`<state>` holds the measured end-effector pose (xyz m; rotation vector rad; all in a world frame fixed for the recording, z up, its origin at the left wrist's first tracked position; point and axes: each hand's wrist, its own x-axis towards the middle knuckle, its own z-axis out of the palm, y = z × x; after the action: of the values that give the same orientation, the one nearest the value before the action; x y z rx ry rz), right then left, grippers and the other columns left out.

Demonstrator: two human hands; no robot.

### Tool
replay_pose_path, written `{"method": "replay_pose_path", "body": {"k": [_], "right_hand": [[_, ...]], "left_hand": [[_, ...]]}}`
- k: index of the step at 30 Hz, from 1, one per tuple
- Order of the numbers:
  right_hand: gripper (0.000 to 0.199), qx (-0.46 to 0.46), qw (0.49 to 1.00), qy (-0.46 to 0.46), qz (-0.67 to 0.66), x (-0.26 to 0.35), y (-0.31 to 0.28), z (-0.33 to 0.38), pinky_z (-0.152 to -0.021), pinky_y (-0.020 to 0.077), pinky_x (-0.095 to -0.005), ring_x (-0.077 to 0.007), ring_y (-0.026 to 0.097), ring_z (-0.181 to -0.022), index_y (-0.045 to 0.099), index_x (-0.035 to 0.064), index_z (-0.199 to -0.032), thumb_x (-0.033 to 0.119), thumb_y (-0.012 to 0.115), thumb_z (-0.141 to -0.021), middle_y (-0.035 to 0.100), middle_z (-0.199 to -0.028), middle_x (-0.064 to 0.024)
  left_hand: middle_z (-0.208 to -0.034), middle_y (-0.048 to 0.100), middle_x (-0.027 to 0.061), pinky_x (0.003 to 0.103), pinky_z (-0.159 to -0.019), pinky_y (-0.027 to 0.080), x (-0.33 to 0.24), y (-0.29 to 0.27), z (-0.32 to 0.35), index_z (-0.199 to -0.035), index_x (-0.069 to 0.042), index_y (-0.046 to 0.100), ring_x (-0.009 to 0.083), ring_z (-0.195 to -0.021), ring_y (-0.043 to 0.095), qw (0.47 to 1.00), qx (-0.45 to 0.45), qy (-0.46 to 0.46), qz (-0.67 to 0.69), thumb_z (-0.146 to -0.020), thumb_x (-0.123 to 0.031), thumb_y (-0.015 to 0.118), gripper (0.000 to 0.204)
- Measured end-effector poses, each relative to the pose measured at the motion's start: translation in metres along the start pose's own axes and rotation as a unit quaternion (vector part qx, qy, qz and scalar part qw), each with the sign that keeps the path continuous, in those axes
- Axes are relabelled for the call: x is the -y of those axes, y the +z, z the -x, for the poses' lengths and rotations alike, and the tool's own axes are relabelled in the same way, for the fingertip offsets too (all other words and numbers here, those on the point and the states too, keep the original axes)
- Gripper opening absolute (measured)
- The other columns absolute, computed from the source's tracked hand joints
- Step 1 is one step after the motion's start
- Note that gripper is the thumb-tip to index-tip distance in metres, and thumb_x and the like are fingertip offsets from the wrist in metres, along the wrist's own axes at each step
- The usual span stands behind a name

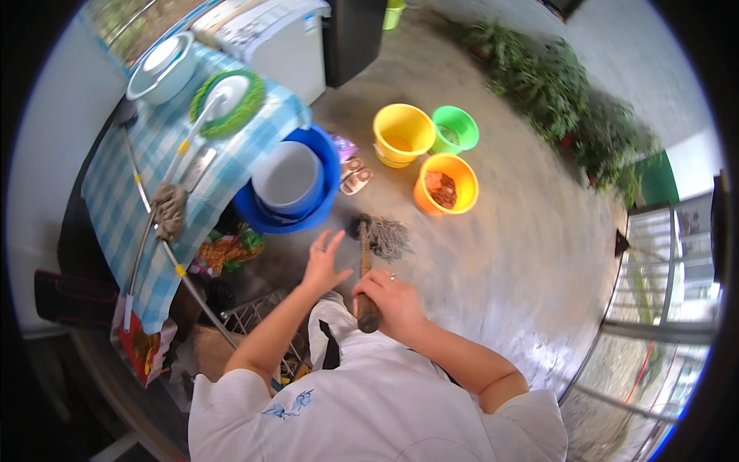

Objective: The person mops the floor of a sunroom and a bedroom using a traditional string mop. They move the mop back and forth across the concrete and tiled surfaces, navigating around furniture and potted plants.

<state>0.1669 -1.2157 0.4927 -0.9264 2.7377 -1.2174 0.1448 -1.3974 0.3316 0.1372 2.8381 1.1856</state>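
My right hand [389, 301] is wrapped round the upper end of a mop's wooden handle. The handle runs away from me and down to the grey string head of the mop [389, 237], which rests on the concrete floor. To the left of the handle, my left hand [325, 264] is held up with its fingers spread and nothing in it. Beyond that hand, a blue tub [331, 173] stands on the floor with a grey-white basin [288, 175] inside it.
Two yellow buckets [403, 129] and a green bucket [466, 123] stand ahead. A pair of slippers [356, 177] lies by the tub. At left is a table with a checked cloth [115, 181], bearing a green-fringed mop [255, 98] and basins. Potted plants [539, 85] line the far right wall.
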Motion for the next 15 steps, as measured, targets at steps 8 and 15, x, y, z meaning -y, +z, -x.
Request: {"method": "replay_pose_path", "body": {"k": [8, 15], "right_hand": [[0.031, -0.157, 0.978, 0.057, -0.126, -0.045, -0.137, 0.159, -0.068, 0.0476, -0.0330, -0.0277, 0.058, -0.079, 0.059, 0.0060, -0.089, -0.005, 0.068, -0.062, 0.058, -0.086, -0.0098], [0.021, -0.345, 0.893, 0.255, -0.135, -0.081, -0.232, 0.291, -0.067, 0.0496, -0.0301, -0.0213, 0.062, -0.074, 0.063, 0.0056, -0.083, 0.000, 0.071, -0.065, 0.062, -0.085, -0.0068]], "left_hand": [[-0.077, 0.060, 0.0056, 0.036, -0.066, 0.045, -0.131, 0.186, -0.001, -0.075, -0.011, 0.059, 0.0289, -0.078, 0.058, 0.982, 0.040, 0.096, 0.156, -0.064, -0.011, 0.066, 0.013], [-0.076, 0.058, 0.0071, 0.036, -0.064, 0.044, -0.270, 0.280, -0.008, -0.075, -0.011, 0.059, 0.0296, -0.078, 0.058, 0.958, 0.187, 0.210, 0.057, -0.066, -0.006, 0.059, 0.010]]}}
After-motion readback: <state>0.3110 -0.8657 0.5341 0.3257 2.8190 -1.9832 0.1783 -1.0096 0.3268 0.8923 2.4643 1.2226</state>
